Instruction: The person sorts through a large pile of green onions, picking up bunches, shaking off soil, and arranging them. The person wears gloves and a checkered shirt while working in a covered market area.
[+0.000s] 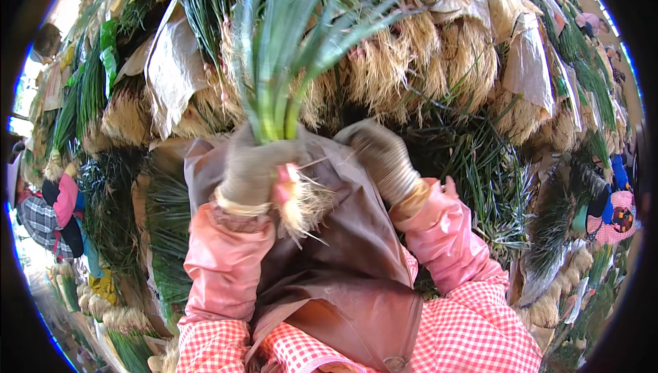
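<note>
Gloved in a knit work glove, my left hand (257, 167) grips a small bunch of green onions (277, 85) around its stems. The long green leaves fan out away from me, and the pinkish bulbs with pale roots (298, 203) stick out below the fist. My right hand (380, 157), also gloved and blurred, hangs over the right side of a brown apron (349, 229) on my lap. Its fingers are curled and point inward; I see nothing held, but the fingertips are unclear.
Stacked onion bundles with hanging roots (390, 59) form a bank ahead, partly covered by white woven sacks (177, 64). Loose green leaves (488, 188) lie in a heap at my right. Other people sit at the left (56, 213) and right (614, 213).
</note>
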